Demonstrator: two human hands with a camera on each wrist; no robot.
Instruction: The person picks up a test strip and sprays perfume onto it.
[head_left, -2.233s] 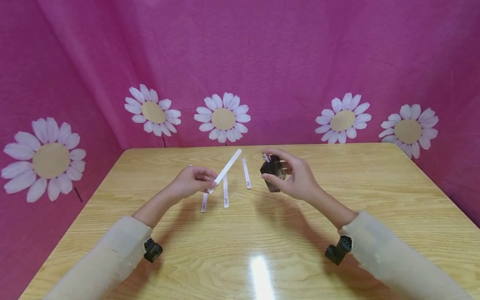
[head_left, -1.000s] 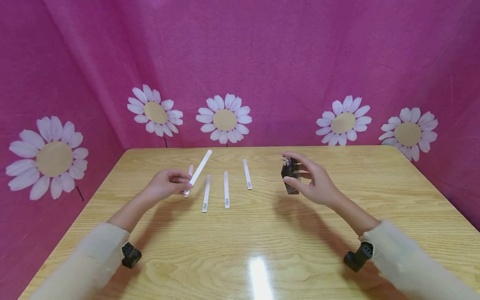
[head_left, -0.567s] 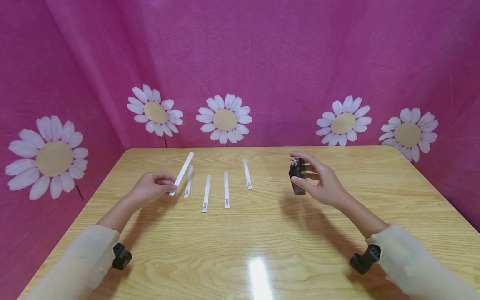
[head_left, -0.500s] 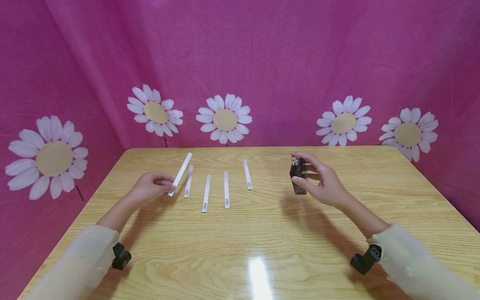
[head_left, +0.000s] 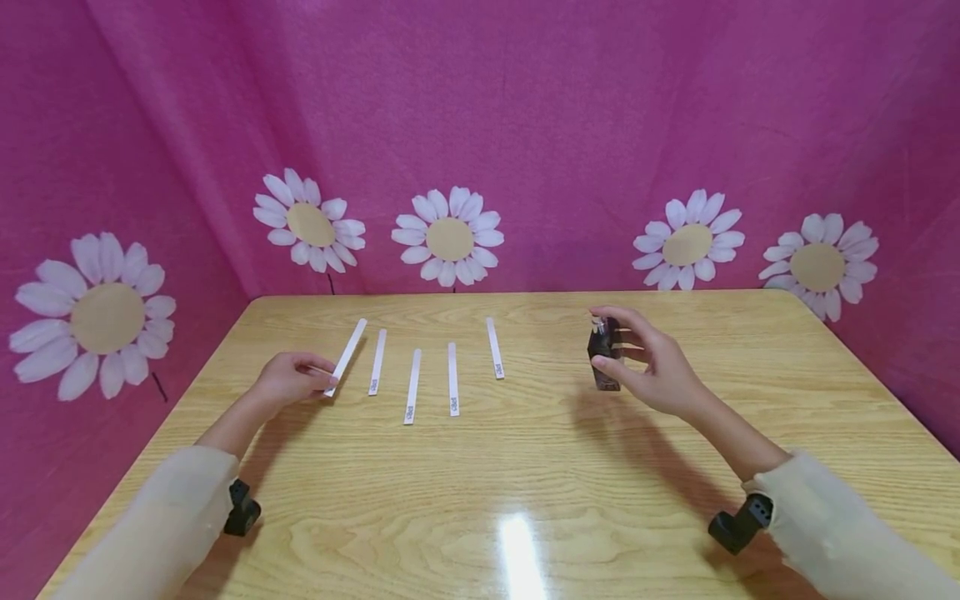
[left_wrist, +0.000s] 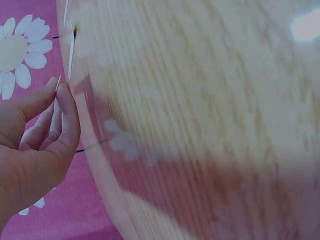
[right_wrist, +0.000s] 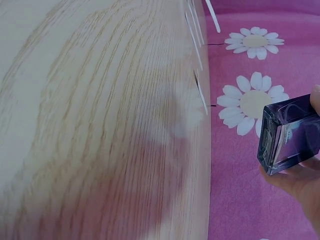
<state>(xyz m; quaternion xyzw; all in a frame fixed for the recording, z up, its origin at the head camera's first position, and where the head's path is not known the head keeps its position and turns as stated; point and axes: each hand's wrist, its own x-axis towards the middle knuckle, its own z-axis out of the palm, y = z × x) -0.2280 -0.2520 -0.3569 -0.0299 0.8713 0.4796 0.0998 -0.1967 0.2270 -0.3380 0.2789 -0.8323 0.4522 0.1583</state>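
My left hand (head_left: 295, 379) pinches the near end of a white paper test strip (head_left: 348, 354) between thumb and fingers, low over the left side of the table. The strip slants up and to the right. In the left wrist view only a thin edge of the pinched strip (left_wrist: 58, 82) shows at the fingertips. My right hand (head_left: 656, 367) grips a dark glass perfume bottle (head_left: 603, 358), held upright above the table with the index finger on its sprayer top. The right wrist view shows the bottle's faceted base (right_wrist: 287, 137).
Several printed white strips lie apart in a row, from a strip (head_left: 377, 362) near my left hand to a strip (head_left: 495, 348) farther right. They rest on a wooden table (head_left: 450, 500). A pink curtain (head_left: 555, 150) with daisies closes off the back and sides.
My left hand has carried its strip leftward past the others and lowered it toward the table. My right hand has moved the perfume bottle to the right.
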